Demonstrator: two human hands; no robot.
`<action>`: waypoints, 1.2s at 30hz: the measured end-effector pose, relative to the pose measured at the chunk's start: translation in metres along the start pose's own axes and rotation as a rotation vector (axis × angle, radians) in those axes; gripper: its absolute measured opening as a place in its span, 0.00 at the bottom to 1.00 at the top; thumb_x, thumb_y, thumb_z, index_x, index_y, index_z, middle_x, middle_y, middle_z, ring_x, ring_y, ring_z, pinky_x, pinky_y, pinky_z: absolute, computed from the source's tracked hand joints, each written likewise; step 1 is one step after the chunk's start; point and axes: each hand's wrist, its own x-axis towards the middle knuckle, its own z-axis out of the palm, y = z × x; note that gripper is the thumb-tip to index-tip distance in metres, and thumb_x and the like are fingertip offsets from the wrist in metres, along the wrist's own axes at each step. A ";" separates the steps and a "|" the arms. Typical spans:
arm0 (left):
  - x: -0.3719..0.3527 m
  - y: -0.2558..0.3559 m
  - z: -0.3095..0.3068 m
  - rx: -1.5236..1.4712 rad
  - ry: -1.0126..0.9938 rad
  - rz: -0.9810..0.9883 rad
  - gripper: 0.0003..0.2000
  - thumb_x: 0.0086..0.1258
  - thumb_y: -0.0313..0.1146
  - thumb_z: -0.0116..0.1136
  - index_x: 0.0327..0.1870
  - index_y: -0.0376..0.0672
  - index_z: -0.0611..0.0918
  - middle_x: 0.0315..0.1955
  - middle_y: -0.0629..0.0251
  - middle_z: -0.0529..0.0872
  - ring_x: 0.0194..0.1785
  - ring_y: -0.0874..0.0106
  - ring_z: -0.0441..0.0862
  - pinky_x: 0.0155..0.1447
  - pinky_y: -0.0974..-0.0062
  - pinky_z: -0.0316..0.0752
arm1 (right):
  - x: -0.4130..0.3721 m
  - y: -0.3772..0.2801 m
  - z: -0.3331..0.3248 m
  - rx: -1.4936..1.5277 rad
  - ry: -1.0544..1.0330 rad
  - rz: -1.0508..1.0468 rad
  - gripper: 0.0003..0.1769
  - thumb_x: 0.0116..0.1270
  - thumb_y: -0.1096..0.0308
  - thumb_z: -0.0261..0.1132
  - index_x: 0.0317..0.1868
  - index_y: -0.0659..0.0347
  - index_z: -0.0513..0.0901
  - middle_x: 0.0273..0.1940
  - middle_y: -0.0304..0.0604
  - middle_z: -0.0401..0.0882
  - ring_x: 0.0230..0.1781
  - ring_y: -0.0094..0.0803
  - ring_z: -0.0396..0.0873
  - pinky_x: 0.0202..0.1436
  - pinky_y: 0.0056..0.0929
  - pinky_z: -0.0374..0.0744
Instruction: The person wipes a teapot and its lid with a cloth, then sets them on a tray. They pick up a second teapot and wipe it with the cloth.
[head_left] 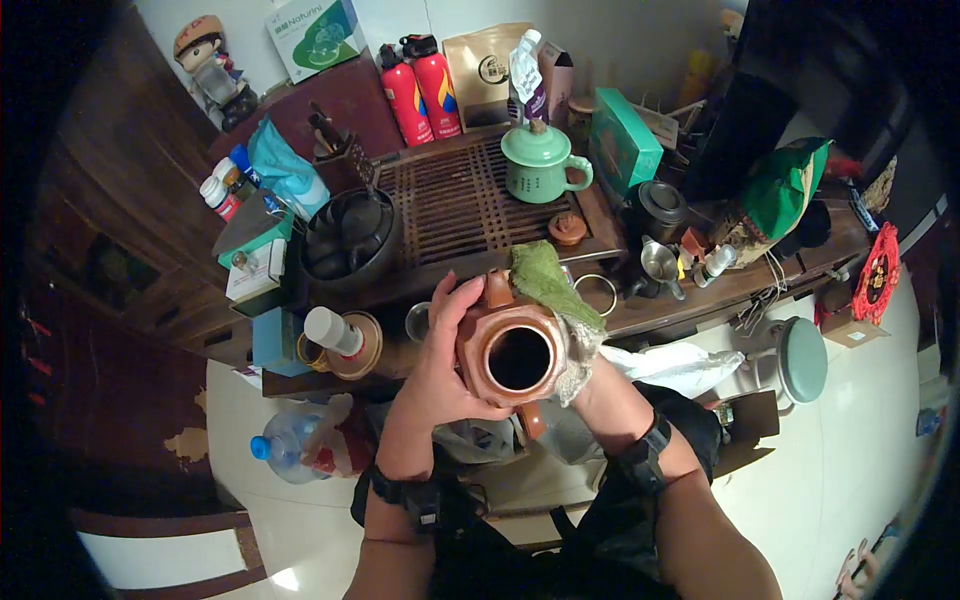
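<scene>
A brown clay teapot (478, 365) without its lid is held up in front of me, its dark round opening facing the camera. My left hand (440, 365) is wrapped round its left side, thumb below and fingers above. On the right side, my right hand (600, 395) presses a green and whitish cloth (545, 280) against the pot; the cloth hides most of its fingers. A small brown lid (567, 229) lies on the slatted wooden tea tray (440, 205), near a lidded green mug (536, 180).
Left of the tray sits a dark bowl of cups (345, 235). Two red bottles (433, 85) stand behind it. A metal pitcher (659, 262) and a dark canister (660, 207) are at the right. A large plastic bottle (290, 450) is on the floor at left.
</scene>
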 end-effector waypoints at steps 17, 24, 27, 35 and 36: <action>0.011 -0.009 0.012 0.353 0.209 0.113 0.54 0.26 0.32 0.77 0.63 0.42 0.58 0.57 0.52 0.68 0.61 0.51 0.64 0.67 0.55 0.54 | -0.013 0.025 -0.019 0.287 0.203 0.023 0.22 0.62 0.67 0.57 0.57 0.59 0.66 0.52 0.40 0.71 0.52 0.27 0.71 0.54 0.24 0.72; 0.013 -0.012 0.023 0.210 0.257 -0.011 0.48 0.31 0.26 0.73 0.61 0.41 0.59 0.54 0.54 0.69 0.59 0.59 0.68 0.64 0.63 0.63 | -0.015 0.019 -0.033 0.607 0.430 0.158 0.13 0.67 0.58 0.54 0.42 0.58 0.75 0.36 0.43 0.78 0.32 0.36 0.79 0.35 0.34 0.81; 0.017 -0.012 0.022 0.146 0.300 -0.033 0.46 0.35 0.24 0.71 0.61 0.41 0.58 0.55 0.54 0.67 0.58 0.63 0.69 0.62 0.67 0.65 | -0.023 0.017 -0.049 0.737 0.341 0.280 0.19 0.66 0.53 0.52 0.38 0.63 0.77 0.35 0.50 0.80 0.33 0.43 0.80 0.40 0.36 0.80; 0.042 -0.023 0.008 0.156 0.297 -0.100 0.42 0.41 0.22 0.68 0.61 0.42 0.57 0.54 0.56 0.68 0.59 0.65 0.68 0.63 0.68 0.64 | -0.039 0.021 -0.074 0.693 0.281 0.301 0.16 0.67 0.60 0.53 0.38 0.67 0.78 0.33 0.50 0.80 0.33 0.40 0.80 0.38 0.32 0.82; 0.049 -0.028 0.009 0.133 0.283 -0.123 0.42 0.42 0.22 0.68 0.61 0.42 0.57 0.54 0.56 0.68 0.59 0.65 0.68 0.63 0.69 0.63 | -0.039 0.022 -0.074 0.654 0.273 0.310 0.16 0.67 0.60 0.53 0.38 0.67 0.78 0.33 0.50 0.80 0.33 0.39 0.81 0.37 0.32 0.82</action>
